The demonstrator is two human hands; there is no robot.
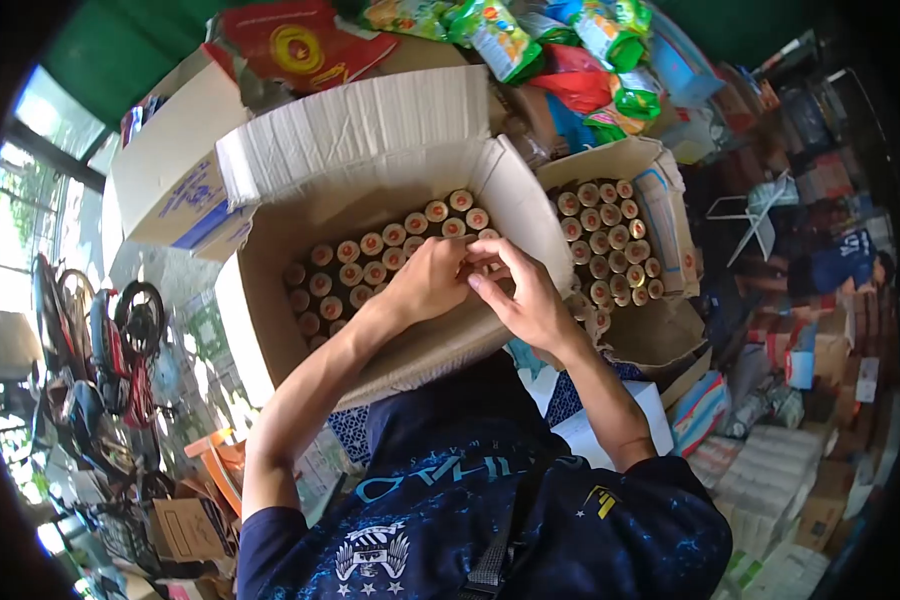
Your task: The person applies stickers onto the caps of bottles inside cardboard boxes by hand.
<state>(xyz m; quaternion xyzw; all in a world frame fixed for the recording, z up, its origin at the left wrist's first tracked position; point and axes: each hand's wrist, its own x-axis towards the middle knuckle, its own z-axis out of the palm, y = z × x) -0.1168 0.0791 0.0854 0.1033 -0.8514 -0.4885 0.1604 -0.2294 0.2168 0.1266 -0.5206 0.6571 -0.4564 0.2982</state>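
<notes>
Above a large open cardboard box (530, 200), my two hands meet, fingertips close together. Rows of gold round caps with red marks (372, 244) stand packed inside that box; the bodies below the caps are mostly hidden. My left hand (428, 282) is closed, its back toward me, covering some caps. My right hand (525, 305) has curled fingers, thumb and fingertips drawn in beside the left hand. Whatever lies between the fingers, if anything, is too small or hidden to make out. To the right, a smaller open carton (665, 215) holds more of the same capped items.
Bright green snack packets (500, 40) and a red bag (305, 45) lie beyond the boxes. A closed carton (160, 185) stands at the far left. Motorbikes (120, 340) are parked further left. On the right are stacked goods (770, 460) and another person (838, 262).
</notes>
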